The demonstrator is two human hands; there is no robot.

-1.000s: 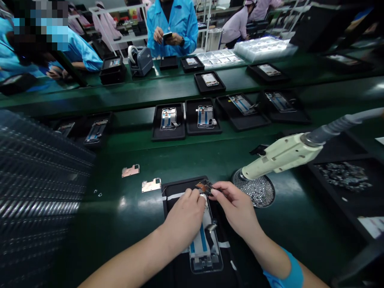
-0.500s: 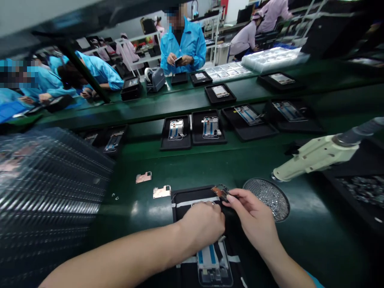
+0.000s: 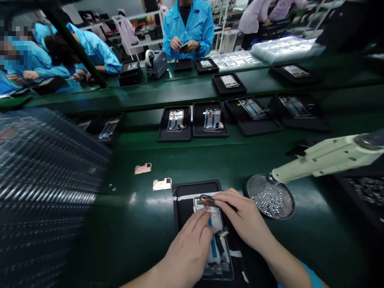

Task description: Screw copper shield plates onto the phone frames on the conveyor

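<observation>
A phone chassis (image 3: 216, 224) with blue strips lies in a black tray (image 3: 183, 208) with white tape strips across it, in front of me. My right hand (image 3: 247, 220) pinches a small dark circuit board (image 3: 207, 201) with a copper-coloured patch. The board is tilted over the chassis's top end; whether it touches is unclear. My left hand (image 3: 192, 244) rests along the chassis's left side, fingers stretched toward its top, just below the board. Beside the left thumb, a silvery flap (image 3: 222, 233) stands up from the chassis. My left palm covers part of the chassis.
Two copper-coloured boards (image 3: 162, 184) lie left of the tray. Stacked clear plastic trays (image 3: 57, 180) fill the left. To the right are a round mesh dish (image 3: 271, 197) and a pale nozzle (image 3: 318, 158). More black trays (image 3: 175, 138) holding phone chassis line the shelf. A co-worker (image 3: 188, 30) stands opposite.
My right hand has brought the circuit board left and down over the chassis's top. My left hand has changed from a curled fist to stretched fingers, lower on the chassis. The view has shifted.
</observation>
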